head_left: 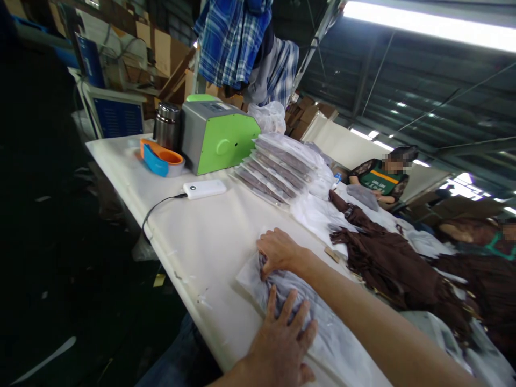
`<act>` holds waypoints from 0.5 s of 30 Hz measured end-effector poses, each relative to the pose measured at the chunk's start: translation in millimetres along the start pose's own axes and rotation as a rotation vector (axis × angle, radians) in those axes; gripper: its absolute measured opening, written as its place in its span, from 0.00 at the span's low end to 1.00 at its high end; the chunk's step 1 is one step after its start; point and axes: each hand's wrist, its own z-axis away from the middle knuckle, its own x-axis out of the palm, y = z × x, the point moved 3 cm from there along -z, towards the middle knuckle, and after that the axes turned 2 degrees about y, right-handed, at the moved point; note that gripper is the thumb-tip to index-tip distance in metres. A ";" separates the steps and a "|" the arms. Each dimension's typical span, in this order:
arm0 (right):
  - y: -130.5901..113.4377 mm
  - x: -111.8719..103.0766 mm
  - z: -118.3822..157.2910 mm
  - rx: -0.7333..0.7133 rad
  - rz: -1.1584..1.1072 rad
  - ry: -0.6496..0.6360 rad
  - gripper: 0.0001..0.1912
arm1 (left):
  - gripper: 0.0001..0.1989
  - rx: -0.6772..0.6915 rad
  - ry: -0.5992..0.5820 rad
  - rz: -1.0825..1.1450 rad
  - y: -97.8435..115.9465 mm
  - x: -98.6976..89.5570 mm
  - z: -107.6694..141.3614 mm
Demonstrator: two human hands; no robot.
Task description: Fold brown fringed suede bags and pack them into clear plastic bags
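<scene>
Two-handed handling of a bagged garment (pixel 332 334) on a pale worktable (pixel 189 228). The bag, of clear film with greyish cloth showing through, lies in the lower centre of the frame, slanting toward the bottom right. The right hand (pixel 279 250), reaching in from the lower right, has its fingers curled and its thumb drawn in, apparently gripping film and cloth at the bag's far end. The left hand (pixel 280 336), at bottom centre, is open, fingers spread, palm down upon the bag. The step in hand is best read as smoothing and straightening the package, one hand bracing while the other works the end; whether that end is sealed cannot be told. The next move seemingly calls for flattening the bunched end evenly while the left hand steadies the bag. Similar packages form a stack (pixel 278 169) above centre, beside a green-and-grey machine (pixel 229 141); brown garments (pixel 387 258) lie at right.
</scene>
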 end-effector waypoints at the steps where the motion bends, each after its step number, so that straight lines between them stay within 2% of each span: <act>1: 5.3 -0.8 2.3 0.003 0.011 0.070 0.30 | 0.34 -0.001 -0.003 0.006 0.0 3.1 -0.3; 3: 17.0 -2.2 10.9 0.052 0.007 0.204 0.33 | 0.34 -0.022 -0.002 0.014 -0.2 11.2 -1.2; 6: 30.0 -0.2 32.4 0.244 -0.084 0.396 0.37 | 0.36 -0.064 0.007 0.012 0.3 23.0 -2.8; 8: 30.2 7.7 50.2 0.352 -0.211 0.504 0.39 | 0.36 -0.067 0.017 0.015 2.5 23.8 -3.3; 11: 19.7 31.5 74.5 0.413 -0.380 0.539 0.36 | 0.35 -0.064 0.055 0.016 5.6 8.4 -2.4; 15: 8.0 69.7 96.0 0.500 -0.397 0.497 0.30 | 0.30 -0.096 0.168 -0.023 -5.6 -28.2 6.2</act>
